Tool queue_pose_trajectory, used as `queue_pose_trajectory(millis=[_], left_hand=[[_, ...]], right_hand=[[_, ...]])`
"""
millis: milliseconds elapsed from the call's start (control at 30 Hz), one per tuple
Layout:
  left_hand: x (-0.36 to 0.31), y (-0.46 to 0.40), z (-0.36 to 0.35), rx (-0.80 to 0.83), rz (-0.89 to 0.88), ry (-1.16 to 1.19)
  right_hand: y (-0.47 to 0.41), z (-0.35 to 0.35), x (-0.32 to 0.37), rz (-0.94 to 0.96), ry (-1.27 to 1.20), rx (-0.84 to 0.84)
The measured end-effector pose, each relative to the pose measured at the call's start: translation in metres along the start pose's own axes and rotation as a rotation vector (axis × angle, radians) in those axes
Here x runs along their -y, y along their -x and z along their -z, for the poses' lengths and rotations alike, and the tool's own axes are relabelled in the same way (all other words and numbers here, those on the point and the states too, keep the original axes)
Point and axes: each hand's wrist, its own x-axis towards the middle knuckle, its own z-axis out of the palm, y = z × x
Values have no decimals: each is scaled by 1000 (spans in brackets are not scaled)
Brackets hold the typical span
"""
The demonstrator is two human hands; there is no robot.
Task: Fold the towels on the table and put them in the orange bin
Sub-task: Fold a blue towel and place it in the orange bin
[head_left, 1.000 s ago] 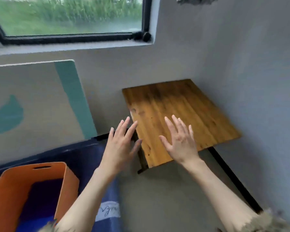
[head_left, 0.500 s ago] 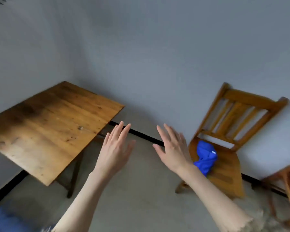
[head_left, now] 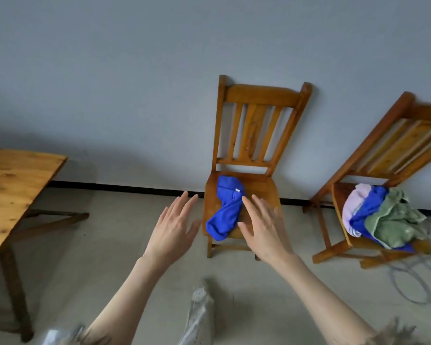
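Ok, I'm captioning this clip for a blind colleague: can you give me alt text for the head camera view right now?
Two bare hands, left hand and right hand, reach open-fingered toward a crumpled blue towel on the seat of a wooden chair against a grey wall. A second chair to the right holds a pile of towels; a wooden table edge shows at left.
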Motion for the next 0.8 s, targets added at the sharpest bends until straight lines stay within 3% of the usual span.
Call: queue_pose_trajectory(millis=[533, 800], left_hand=[[43, -215, -198, 465, 176, 64], [63, -268, -282, 564, 246, 41]], right_hand=[[-201, -136, -142, -207, -172, 334], [-271, -216, -195, -127, -239, 405]])
